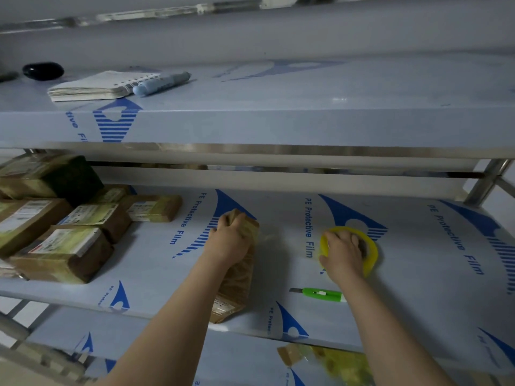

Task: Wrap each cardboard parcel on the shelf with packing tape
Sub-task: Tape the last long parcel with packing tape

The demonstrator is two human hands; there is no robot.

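Green cutter [320, 294] near the shelf [418, 274] front edge. Mid-shelf: left hand [230, 242] clamped over a long cardboard parcel [237, 277], probably light and stiff, best held at its ends; right hand [341, 254] curled on slick tape roll [369, 254]. Stacked parcels [64, 232] far left.

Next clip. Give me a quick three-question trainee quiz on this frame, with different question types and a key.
1. True or false: the left hand rests on a parcel on the middle shelf.
2. What does the right hand grip? A) green cutter B) yellow tape roll C) blue marker
3. Fill in: the green cutter lies on the shelf just ____ the right forearm.

Key:
1. True.
2. B: the fingers close on the tape roll. The marker lies on the upper shelf beside a notepad.
3. Left of.
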